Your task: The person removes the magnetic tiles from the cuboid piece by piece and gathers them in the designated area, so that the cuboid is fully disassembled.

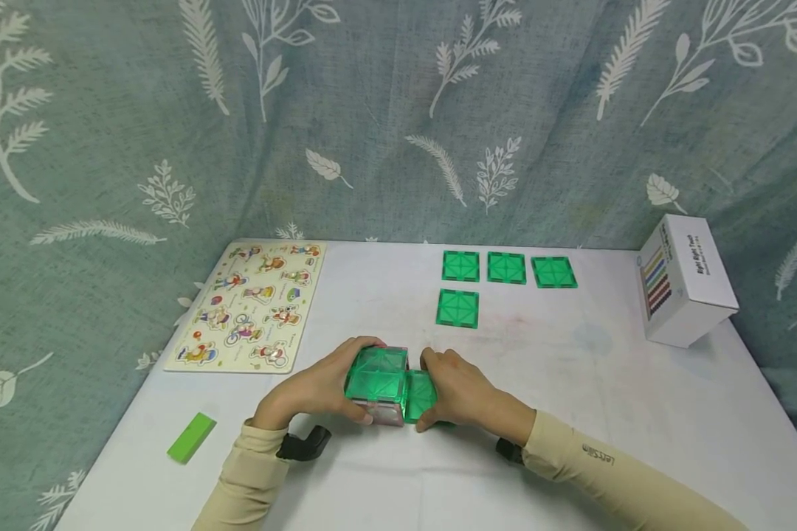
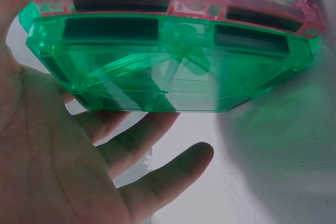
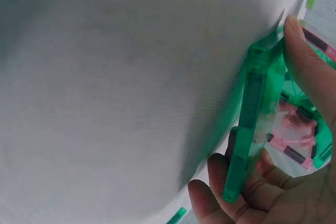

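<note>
A box built of magnetic tiles [image 1: 377,375], green on top with pink-edged sides, stands on the table in front of me. My left hand [image 1: 315,387] holds it from the left, thumb at the near side and fingers at the far side. In the left wrist view, pink and green tile edges meet above the lower fingers [image 2: 173,182]. Just right of the box, my right hand [image 1: 461,387] grips a green square magnetic tile [image 1: 420,396] between thumb and fingers. The right wrist view shows that tile edge-on, beside the box.
Beyond the hands lie several flat green tiles [image 1: 460,266], one set nearer [image 1: 457,308]. A picture puzzle board [image 1: 259,295] is at the back left, a light green block [image 1: 191,438] at the front left. A white box [image 1: 687,280] stands at the right edge.
</note>
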